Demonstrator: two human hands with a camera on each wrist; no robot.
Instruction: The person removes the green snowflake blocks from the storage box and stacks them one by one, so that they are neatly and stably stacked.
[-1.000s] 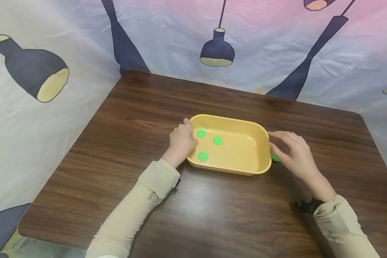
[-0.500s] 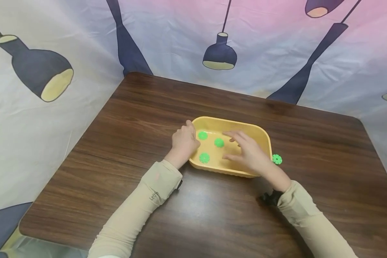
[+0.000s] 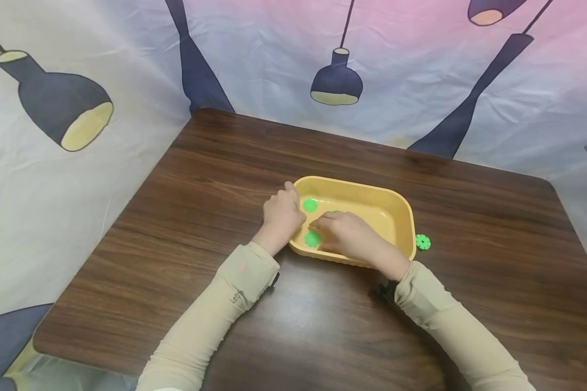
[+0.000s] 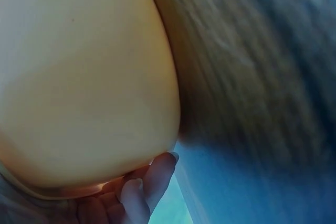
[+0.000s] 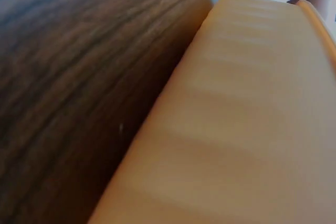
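A yellow plastic basin (image 3: 372, 190) sits on the wooden table. My left hand (image 3: 281, 214) grips its left end; in the left wrist view its fingertips (image 4: 160, 177) bend against the outer wall. My right hand (image 3: 352, 236) reaches down inside the basin, fingers and thumb apart. Just beside its fingertips, a green notched plastic disc (image 3: 312, 239) lies at the near left. Another green disc (image 3: 310, 205) lies toward the far left corner. A third shows only a sliver behind my right hand. The right wrist view shows just the basin's ribbed outer side (image 5: 226, 119).
One more green disc (image 3: 423, 242) lies on the table (image 3: 494, 260) against the basin's right end. Behind the table hangs a cloth printed with lamps (image 3: 336, 79).
My right hand has moved left from outside the basin's right end to the discs inside it, uncovering the disc on the table. The left hand keeps its grip on the basin.
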